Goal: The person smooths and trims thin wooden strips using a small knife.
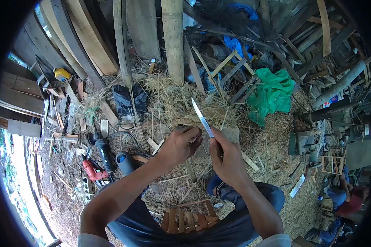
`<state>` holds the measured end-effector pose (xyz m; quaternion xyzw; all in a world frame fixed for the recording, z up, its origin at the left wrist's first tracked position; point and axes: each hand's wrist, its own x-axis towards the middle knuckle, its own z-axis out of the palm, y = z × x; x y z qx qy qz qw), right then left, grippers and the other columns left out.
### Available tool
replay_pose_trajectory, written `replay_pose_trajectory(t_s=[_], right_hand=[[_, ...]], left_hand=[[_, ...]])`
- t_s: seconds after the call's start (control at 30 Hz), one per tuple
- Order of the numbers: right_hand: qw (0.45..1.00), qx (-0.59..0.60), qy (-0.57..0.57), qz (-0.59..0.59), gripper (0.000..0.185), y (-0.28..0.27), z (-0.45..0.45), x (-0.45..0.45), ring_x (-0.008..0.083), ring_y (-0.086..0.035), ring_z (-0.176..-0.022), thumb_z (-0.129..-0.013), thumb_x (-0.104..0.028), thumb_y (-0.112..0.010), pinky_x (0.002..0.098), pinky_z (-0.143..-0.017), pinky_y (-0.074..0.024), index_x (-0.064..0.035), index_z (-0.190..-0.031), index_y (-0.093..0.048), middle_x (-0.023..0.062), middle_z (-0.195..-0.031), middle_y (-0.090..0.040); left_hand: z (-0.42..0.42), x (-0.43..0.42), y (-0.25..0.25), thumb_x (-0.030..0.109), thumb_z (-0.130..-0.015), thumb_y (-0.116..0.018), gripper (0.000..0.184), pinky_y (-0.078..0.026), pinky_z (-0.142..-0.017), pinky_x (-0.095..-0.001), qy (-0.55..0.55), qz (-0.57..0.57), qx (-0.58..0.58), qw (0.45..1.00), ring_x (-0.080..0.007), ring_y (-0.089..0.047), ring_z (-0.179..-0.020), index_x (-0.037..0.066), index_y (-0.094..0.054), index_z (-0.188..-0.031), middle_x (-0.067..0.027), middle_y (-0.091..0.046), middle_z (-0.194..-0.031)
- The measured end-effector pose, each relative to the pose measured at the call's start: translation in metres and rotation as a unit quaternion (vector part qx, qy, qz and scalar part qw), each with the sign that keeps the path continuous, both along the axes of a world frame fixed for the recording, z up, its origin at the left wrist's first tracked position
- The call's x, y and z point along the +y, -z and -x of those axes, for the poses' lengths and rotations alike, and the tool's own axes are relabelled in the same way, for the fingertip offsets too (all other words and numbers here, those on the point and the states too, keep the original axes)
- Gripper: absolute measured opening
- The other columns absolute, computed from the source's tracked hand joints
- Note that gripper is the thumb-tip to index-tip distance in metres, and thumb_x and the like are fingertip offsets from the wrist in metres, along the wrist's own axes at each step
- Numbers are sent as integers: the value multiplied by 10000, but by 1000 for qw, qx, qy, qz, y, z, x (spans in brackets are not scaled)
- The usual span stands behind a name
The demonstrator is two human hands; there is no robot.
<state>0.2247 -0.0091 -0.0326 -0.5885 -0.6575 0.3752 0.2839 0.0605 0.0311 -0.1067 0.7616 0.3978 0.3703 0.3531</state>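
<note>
My right hand [227, 160] is wrapped round the handle of a knife [202, 118]. Its long, narrow blade points up and slightly left, away from my body. Close by on the left, my left hand [178, 145] is closed with the fingertips pinched together. A little of something pale shows between those fingers, too small to name. The two hands are apart, with the knife's lower blade near my left fingertips. Beneath them lies a flat wooden block [233, 133], partly hidden by my right hand.
A red power drill [94, 169], a dark angle grinder [104, 154] and cords lie at left. Green plastic [272, 92] sits on scrap wood at right. A bamboo post [173, 41] stands ahead. Shavings cover the ground. Another person [354, 199] is at far right.
</note>
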Motion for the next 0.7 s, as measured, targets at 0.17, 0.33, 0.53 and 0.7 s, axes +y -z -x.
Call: replay_pose_trajectory(t_s=[0.17,0.33,0.53,0.7], right_hand=[[1000,0,-2,1,346,-2,0,0,279,-587,-458,-913,-44,-507,336,-435,-383,-6,-1256,-488,174,-528,-524],[999,-31,-29,-28,394,-2,0,-2,350,-605,-507,-909,-48,-510,405,-451,-428,-4,-1295,-440,201,-548,-540],[991,-131,-13,-5,234,5,9,-8,423,-604,-561,-926,-99,-475,485,-475,-473,22,-1126,-454,217,-602,-596],[982,-185,-28,-36,149,6,3,-12,429,-610,-577,-932,-106,-456,493,-481,-487,14,-1019,-443,237,-689,-616]], left_hand=[[1,-1,0,23,-793,-655,147,-479,-575,-433,-1,1,6,1000,-387,-598,-665,1,-542,-885,-179,-606,-797],[2,-3,-7,17,-792,-657,142,-476,-563,-428,-7,-3,6,1000,-383,-596,-651,-4,-546,-877,-188,-597,-785],[2,-2,-4,34,-793,-657,133,-492,-599,-430,-3,2,23,1000,-384,-615,-698,4,-567,-886,-190,-615,-817],[30,1,-51,38,-841,-617,160,-529,-675,-373,31,40,235,971,-318,-668,-823,17,-629,-999,-168,-658,-960]])
